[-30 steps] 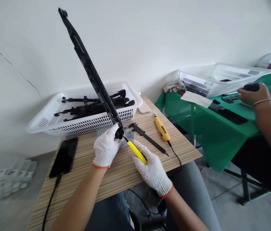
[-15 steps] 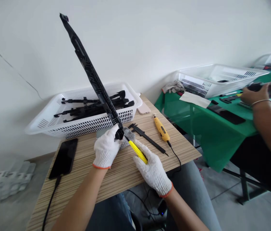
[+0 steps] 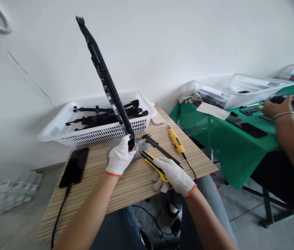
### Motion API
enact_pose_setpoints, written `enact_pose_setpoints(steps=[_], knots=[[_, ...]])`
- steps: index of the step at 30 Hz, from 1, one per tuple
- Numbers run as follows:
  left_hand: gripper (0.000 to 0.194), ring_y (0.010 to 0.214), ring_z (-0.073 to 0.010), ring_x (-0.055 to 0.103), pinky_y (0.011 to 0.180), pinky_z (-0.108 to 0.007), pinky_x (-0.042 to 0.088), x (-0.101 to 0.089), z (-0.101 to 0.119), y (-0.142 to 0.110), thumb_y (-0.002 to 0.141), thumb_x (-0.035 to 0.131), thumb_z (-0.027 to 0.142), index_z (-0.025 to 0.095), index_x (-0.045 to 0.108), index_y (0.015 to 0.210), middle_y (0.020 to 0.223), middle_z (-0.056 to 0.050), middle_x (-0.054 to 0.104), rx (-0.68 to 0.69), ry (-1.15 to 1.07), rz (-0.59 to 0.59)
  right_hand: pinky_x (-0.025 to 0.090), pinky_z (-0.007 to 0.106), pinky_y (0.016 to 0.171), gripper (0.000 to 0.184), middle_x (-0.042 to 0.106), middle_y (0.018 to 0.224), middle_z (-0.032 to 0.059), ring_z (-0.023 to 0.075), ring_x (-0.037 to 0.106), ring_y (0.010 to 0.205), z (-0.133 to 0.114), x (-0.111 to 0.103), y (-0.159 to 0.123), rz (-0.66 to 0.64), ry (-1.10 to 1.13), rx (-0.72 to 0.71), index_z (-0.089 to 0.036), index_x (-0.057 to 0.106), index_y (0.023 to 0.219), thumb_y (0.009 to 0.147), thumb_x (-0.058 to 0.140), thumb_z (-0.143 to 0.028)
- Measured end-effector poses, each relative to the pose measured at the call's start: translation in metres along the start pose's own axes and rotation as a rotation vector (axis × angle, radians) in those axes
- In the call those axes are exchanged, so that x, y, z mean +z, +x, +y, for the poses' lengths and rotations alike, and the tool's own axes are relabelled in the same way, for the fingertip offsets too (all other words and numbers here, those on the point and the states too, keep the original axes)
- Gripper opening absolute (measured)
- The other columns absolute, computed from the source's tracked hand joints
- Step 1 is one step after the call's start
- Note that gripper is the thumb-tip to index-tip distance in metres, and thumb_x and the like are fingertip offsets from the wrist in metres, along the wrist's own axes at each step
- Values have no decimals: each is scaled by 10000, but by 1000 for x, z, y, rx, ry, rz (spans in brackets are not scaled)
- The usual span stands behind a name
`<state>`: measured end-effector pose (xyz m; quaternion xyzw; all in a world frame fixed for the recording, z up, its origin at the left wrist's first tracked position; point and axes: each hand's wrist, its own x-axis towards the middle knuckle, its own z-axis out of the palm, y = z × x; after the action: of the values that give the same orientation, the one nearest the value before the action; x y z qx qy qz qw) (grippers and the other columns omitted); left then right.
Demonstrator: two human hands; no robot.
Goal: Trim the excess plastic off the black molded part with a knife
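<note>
My left hand (image 3: 121, 157), in a white knit glove, is closed around the lower end of a long black plastic part (image 3: 107, 85). The part stands tilted, its upper end leaning left in front of the wall. My gloved right hand (image 3: 174, 175) grips a yellow utility knife (image 3: 157, 169), whose dark tip points up and left, apart from the black part. Behind my left hand lies a grey cloth (image 3: 142, 147). Beyond the knife rests a black caliper (image 3: 161, 150), with a yellow rotary tool (image 3: 176, 139) to its right.
A white basket (image 3: 97, 133) with several black parts stands at the table's back. A black phone (image 3: 74, 167) with a cable lies at left, a pale phone (image 3: 158, 118) behind. At right, another person's hands (image 3: 279, 106) work over a green-covered table (image 3: 230, 152).
My right hand has turned over and moved slightly right and down with the knife, drawing its tip away from the black part. The view has shifted a little; the left hand keeps its grip.
</note>
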<state>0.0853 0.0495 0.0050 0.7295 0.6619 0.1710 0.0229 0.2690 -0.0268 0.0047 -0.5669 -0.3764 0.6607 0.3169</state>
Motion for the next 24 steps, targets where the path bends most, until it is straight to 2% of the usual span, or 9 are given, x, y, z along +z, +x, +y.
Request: enact_pose_setpoints(steps=[3, 6, 8, 11, 14, 16, 18, 21, 24], knots=[[557, 979, -274, 723, 842, -344, 521, 2, -1, 0, 907, 573, 376, 253, 459, 1438, 1141, -99, 740, 3, 45, -6, 420, 203, 284, 393, 640, 578, 12, 179, 632, 388, -2, -9, 2, 16, -43, 50, -200, 573, 1109, 919, 496, -535], [553, 930, -276, 732, 807, -341, 517, 2, 0, -1, 930, 531, 396, 234, 438, 1451, 1018, -103, 760, -11, 90, -22, 364, 176, 268, 396, 608, 556, -18, 140, 567, 335, -1, -16, 0, 111, -55, 56, -195, 538, 1178, 929, 495, -500], [539, 915, -270, 733, 801, -336, 515, 2, 1, -1, 942, 511, 409, 223, 444, 1443, 984, -103, 761, -8, 97, -17, 335, 166, 265, 437, 594, 564, -37, 119, 533, 323, 2, -17, -3, 166, -26, 8, -196, 515, 1228, 916, 503, -502], [519, 940, -265, 730, 825, -340, 522, 2, -1, -1, 928, 540, 393, 232, 468, 1415, 1042, -99, 758, 11, 40, -4, 323, 161, 283, 501, 575, 600, -59, 97, 507, 347, 10, -16, -4, 197, 37, -162, -200, 507, 1276, 866, 547, -486], [518, 1006, -255, 719, 863, -339, 533, 5, -6, -1, 868, 618, 334, 265, 498, 1367, 1129, -71, 743, 21, -119, 26, 368, 161, 356, 558, 526, 599, -86, 75, 480, 400, 15, -13, 1, 145, 51, -336, -208, 523, 1325, 806, 615, -394], [530, 1064, -230, 701, 918, -329, 528, 9, -10, -1, 819, 652, 268, 278, 508, 1328, 1189, -45, 724, 44, -262, 55, 378, 166, 398, 581, 502, 578, -92, 68, 452, 422, 15, -12, 8, 35, -9, -367, -207, 542, 1350, 793, 636, -342], [525, 1100, -200, 683, 966, -318, 514, 14, -13, -1, 791, 646, 206, 263, 504, 1292, 1218, -35, 708, 94, -424, 80, 354, 171, 413, 580, 501, 575, -87, 64, 419, 432, 12, -12, 16, -13, -42, -388, -201, 563, 1358, 798, 643, -330], [468, 1007, -169, 704, 930, -312, 537, 21, -14, 0, 799, 596, 166, 222, 492, 1251, 1121, -43, 728, 136, -644, 97, 324, 183, 420, 575, 524, 608, -76, 60, 376, 436, 8, -12, 24, 45, 22, -437, -219, 576, 1367, 812, 638, -357], [455, 930, -166, 713, 890, -325, 558, 24, -12, 2, 772, 585, 142, 217, 501, 1213, 1036, -27, 734, 150, -731, 115, 414, 213, 501, 532, 622, 725, -31, 83, 464, 518, 6, -13, 26, 3, -45, -471, -222, 654, 1289, 773, 684, -348]])
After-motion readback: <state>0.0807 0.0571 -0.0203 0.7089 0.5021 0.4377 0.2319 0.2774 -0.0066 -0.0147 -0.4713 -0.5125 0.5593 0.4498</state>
